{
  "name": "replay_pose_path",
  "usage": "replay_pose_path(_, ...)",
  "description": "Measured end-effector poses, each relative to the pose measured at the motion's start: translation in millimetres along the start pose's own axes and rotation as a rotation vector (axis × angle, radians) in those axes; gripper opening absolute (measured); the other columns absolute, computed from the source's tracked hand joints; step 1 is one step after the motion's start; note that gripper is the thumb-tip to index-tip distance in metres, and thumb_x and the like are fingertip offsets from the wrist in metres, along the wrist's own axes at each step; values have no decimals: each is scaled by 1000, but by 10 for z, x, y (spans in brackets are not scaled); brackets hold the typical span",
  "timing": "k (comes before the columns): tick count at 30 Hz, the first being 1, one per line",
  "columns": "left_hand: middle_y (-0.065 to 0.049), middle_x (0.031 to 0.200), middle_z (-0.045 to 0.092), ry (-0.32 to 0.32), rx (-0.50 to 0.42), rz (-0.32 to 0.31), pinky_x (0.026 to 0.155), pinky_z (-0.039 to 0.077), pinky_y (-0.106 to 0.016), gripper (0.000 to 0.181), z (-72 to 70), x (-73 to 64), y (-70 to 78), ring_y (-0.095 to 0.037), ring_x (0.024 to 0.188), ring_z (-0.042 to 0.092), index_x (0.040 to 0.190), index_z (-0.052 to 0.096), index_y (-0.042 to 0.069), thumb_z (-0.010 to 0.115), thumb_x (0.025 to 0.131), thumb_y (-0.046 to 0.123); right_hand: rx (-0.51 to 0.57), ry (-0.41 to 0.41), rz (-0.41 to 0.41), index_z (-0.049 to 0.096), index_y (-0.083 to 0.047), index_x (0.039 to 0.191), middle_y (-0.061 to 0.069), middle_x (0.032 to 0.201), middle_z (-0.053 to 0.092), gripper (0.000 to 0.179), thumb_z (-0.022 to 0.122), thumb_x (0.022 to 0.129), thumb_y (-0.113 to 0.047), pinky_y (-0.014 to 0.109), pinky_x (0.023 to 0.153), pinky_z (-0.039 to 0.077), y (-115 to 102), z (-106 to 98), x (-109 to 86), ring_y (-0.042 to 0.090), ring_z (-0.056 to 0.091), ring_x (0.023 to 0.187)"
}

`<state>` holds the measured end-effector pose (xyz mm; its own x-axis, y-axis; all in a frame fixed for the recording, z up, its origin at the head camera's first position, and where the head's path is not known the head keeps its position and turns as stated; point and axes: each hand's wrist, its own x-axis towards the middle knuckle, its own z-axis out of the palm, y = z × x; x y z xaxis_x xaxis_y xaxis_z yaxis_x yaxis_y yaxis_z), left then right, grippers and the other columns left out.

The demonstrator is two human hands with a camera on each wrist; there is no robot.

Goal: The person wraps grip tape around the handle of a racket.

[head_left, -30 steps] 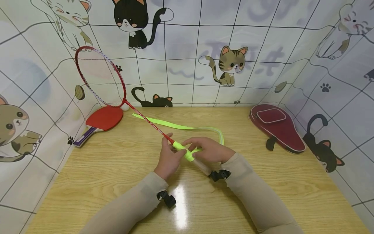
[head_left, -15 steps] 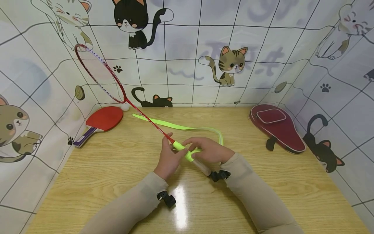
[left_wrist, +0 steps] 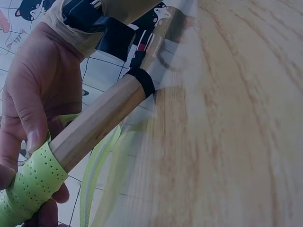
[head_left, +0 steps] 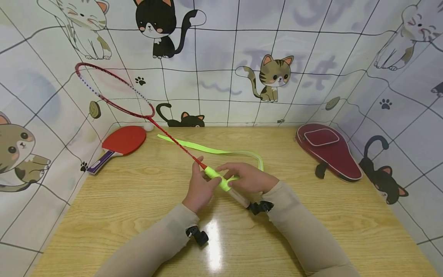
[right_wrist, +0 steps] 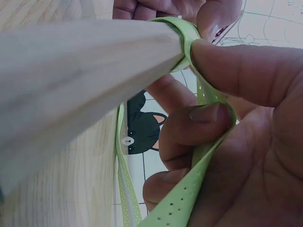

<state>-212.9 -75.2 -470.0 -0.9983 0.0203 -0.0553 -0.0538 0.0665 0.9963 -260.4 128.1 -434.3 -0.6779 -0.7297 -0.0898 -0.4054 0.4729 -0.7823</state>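
Observation:
A red badminton racket point(head_left: 177, 142) slants across the head view, its head raised at the back left above the table. My left hand point(head_left: 200, 190) holds it at the upper handle, which is wound in perforated lime-green grip tape point(left_wrist: 35, 182). The lower handle point(left_wrist: 106, 116) is bare wood with a black band near its end. Beside the winding, my right hand point(head_left: 250, 177) pinches the tape; in the right wrist view the thumb point(right_wrist: 251, 71) presses it at the handle and the strip loops over a curled finger. The tape's loose tail point(head_left: 207, 149) trails over the table behind.
A red table tennis paddle point(head_left: 124, 140) lies at the back left, with a white ball point(head_left: 148, 126) beside it. At the right lies a dark red paddle case point(head_left: 327, 150). Cat-patterned walls enclose the wooden table point(head_left: 138, 234) on three sides.
The racket has turned about its shaft, so its head has swung to a different tilt and now leans further left. Both hands stay in nearly the same place.

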Motion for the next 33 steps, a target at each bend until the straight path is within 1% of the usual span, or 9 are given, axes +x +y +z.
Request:
replay_pose_path(2,-26,127,65,2,-3,-5,94,55,-38,89,2,-1,2,-34,116,69,163,17,15,70,93,5,7,-1,2,54,-22,153,5,127,74,62,66,98,2,51,104,53,13,3,3,23,69,121)
replay_pose_path(5,-26,127,65,3,2,-3,93,55,-37,89,3,-2,5,-34,116,69,163,17,16,70,92,5,-15,13,-7,55,-22,152,3,125,74,59,69,98,-2,51,103,54,24,10,5,22,69,119)
replay_pose_path(11,-21,117,70,0,31,4,80,54,-32,91,0,-11,2,-28,102,70,163,17,21,76,94,14,-51,48,-29,58,-19,149,3,122,74,55,74,97,-7,54,104,53,13,14,5,22,69,115)
replay_pose_path(14,-19,111,72,4,48,13,77,53,-31,91,-5,-8,-5,-23,96,70,163,17,21,77,95,16,-57,53,-33,59,-19,148,3,119,75,55,76,96,-8,54,105,52,12,15,10,21,69,115)
replay_pose_path(17,-18,106,72,11,55,23,77,52,-31,90,-6,2,-7,-22,93,68,163,17,20,76,95,14,-66,52,-39,59,-18,148,3,117,75,56,73,96,-5,53,106,51,13,17,13,21,69,116)
replay_pose_path(24,-20,112,71,23,61,23,80,52,-31,93,-1,5,-1,-24,98,68,166,14,15,72,94,9,-81,60,-57,59,-16,148,5,117,75,60,62,93,7,50,106,51,20,12,4,23,68,117)
replay_pose_path(26,-22,114,70,21,56,17,81,52,-32,93,3,4,-2,-26,99,68,166,12,14,71,94,7,-55,51,-52,58,-16,150,5,121,75,62,60,93,8,49,104,51,26,11,1,23,69,118)
replay_pose_path(30,-26,120,67,16,32,11,87,53,-35,93,4,7,-9,-31,109,69,166,11,12,67,92,3,-4,21,-29,54,-18,153,6,126,74,63,60,95,6,47,102,52,26,9,0,23,69,120)
replay_pose_path(33,-28,122,66,10,10,9,90,54,-37,94,2,9,-19,-33,113,68,166,11,11,66,91,2,-14,17,-24,54,-20,153,7,125,74,62,63,96,3,47,101,53,15,12,2,23,69,119)
